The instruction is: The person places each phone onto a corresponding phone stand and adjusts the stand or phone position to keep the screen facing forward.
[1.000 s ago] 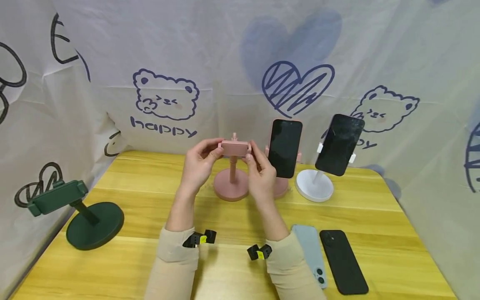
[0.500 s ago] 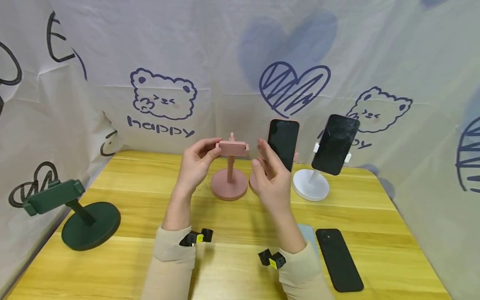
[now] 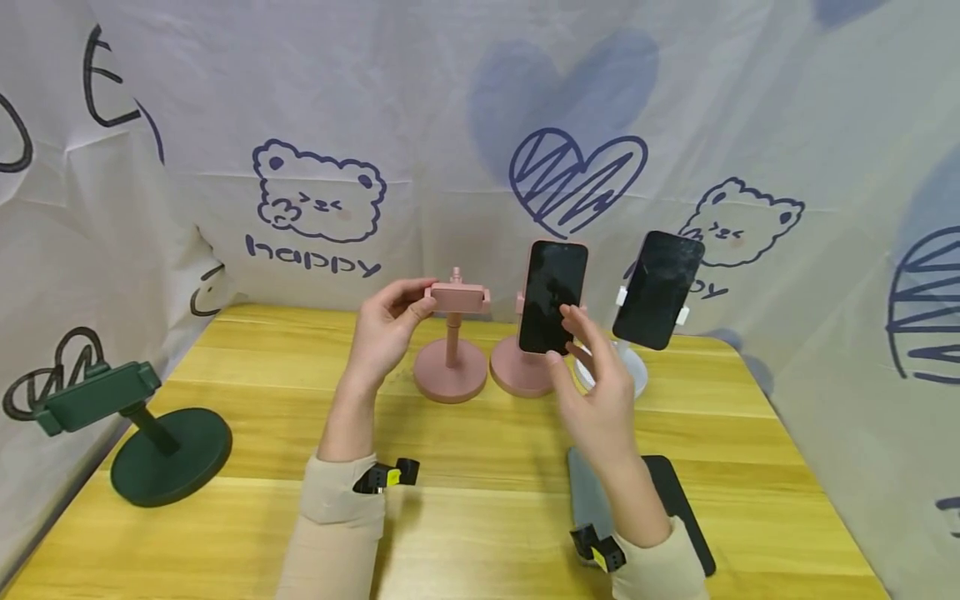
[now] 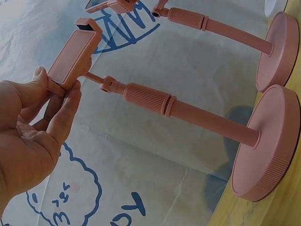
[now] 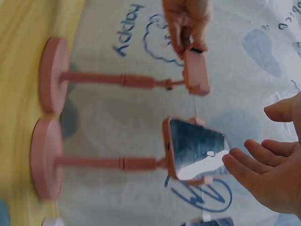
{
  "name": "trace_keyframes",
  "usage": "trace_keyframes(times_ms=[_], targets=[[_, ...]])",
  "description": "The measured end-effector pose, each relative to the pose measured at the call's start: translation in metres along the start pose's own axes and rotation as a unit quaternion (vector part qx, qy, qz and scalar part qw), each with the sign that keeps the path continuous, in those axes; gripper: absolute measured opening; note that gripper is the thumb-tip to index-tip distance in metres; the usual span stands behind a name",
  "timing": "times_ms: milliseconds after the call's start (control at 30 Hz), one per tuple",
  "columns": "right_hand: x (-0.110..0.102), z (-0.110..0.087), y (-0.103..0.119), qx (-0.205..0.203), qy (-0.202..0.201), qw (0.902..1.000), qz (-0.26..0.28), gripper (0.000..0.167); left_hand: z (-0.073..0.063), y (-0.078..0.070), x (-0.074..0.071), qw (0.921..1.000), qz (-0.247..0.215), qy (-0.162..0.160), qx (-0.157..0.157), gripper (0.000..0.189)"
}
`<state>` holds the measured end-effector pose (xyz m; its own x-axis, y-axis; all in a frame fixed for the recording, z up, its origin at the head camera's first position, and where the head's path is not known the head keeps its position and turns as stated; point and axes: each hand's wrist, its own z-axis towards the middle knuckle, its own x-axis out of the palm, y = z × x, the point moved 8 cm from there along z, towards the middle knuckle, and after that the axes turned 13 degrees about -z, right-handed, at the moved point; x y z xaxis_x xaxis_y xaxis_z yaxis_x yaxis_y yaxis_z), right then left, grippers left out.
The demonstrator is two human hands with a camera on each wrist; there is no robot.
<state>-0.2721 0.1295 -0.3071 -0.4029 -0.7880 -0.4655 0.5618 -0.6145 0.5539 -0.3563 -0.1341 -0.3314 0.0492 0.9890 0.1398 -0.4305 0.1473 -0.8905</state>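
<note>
Green stand (image 3: 156, 429) on the wooden tabletop (image 3: 480, 533), well left of all fingers. Left hand (image 3: 381, 337): thumb and fingers narrowed, pinching the left end of the clamp (image 3: 459, 298) on the first pink stand (image 3: 453, 340); its round base sits below those fingertips. Just right, between the two hands' fingers, second pink stand (image 3: 517, 375), bearing an upright phone (image 3: 551, 283). Right hand (image 3: 600, 400): fingers loosely parted, thumb apart, tips by that phone's lower right; contact, I can't tell. Below those fingers, grey-blue phone (image 3: 588, 492) lies flat, part hidden. Behind them, white stand (image 3: 639, 375) holding a tilted phone (image 3: 660, 287). Lower right of the fingers, past the forearm: black phone (image 3: 681, 512).
</note>
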Motion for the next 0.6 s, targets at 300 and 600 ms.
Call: trace_keyframes(times_ms=[300, 600], targets=[[-0.010, -0.039, -0.047, 0.039, 0.134, 0.9716, -0.191, 0.061, 0.002, 0.000, 0.003, 1.0000, 0.002, -0.002, -0.004, 0.030], [-0.006, -0.090, -0.098, 0.095, 0.328, 0.8675, -0.362, 0.076, 0.000, 0.000, 0.000, 1.0000, 0.001, -0.008, -0.006, 0.030]])
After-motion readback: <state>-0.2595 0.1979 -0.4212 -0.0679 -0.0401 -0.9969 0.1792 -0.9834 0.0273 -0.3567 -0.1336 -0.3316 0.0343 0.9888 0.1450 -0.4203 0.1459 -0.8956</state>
